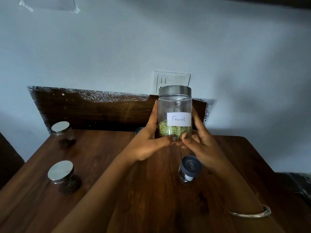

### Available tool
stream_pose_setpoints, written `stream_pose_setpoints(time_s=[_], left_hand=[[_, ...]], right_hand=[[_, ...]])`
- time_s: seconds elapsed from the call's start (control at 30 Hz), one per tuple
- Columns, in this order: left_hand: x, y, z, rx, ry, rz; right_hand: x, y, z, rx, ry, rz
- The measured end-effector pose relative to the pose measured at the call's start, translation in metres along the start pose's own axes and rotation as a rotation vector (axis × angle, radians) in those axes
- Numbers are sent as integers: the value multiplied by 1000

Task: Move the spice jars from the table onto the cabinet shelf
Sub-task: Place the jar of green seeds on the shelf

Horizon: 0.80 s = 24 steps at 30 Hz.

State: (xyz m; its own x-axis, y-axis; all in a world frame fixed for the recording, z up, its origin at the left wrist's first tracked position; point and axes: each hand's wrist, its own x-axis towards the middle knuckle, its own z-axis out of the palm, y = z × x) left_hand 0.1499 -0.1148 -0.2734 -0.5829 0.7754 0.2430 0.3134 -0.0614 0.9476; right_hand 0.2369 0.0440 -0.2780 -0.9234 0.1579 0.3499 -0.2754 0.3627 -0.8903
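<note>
we have the fennel jar (175,113) lifted upright off the table (151,190), cupped between left hand (148,143) and right hand (202,143); carrying step; next needs the cabinet shelf, unseen here.

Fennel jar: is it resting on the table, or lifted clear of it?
Apart. The head view shows the fennel jar held up between the left hand and the right hand, its base clearly above the table.
</note>
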Motion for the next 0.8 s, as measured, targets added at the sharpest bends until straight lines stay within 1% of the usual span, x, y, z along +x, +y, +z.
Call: stream_pose_setpoints(time_s=[0.07, 0.1, 0.23, 0.37, 0.5, 0.6, 0.8], left_hand=[[1, 3, -4, 146, 49, -14], [1, 4, -6, 162, 69, -13], [0, 3, -8, 156, 91, 5], [-1, 4, -9, 173, 101, 11], [7, 7, -10, 217, 133, 29], [16, 17, -14, 268, 154, 71], [63, 55, -33, 478, 200, 198]], right_hand=[[-1, 1, -3, 13, -16, 0], [-1, -1, -3, 18, -29, -2], [-1, 3, -6, -15, -58, -4], [1, 0, -9, -141, -66, -19], [9, -7, -15, -281, -3, -65], [19, -14, -19, -316, 69, -115], [59, -43, -42, -390, 180, -170]])
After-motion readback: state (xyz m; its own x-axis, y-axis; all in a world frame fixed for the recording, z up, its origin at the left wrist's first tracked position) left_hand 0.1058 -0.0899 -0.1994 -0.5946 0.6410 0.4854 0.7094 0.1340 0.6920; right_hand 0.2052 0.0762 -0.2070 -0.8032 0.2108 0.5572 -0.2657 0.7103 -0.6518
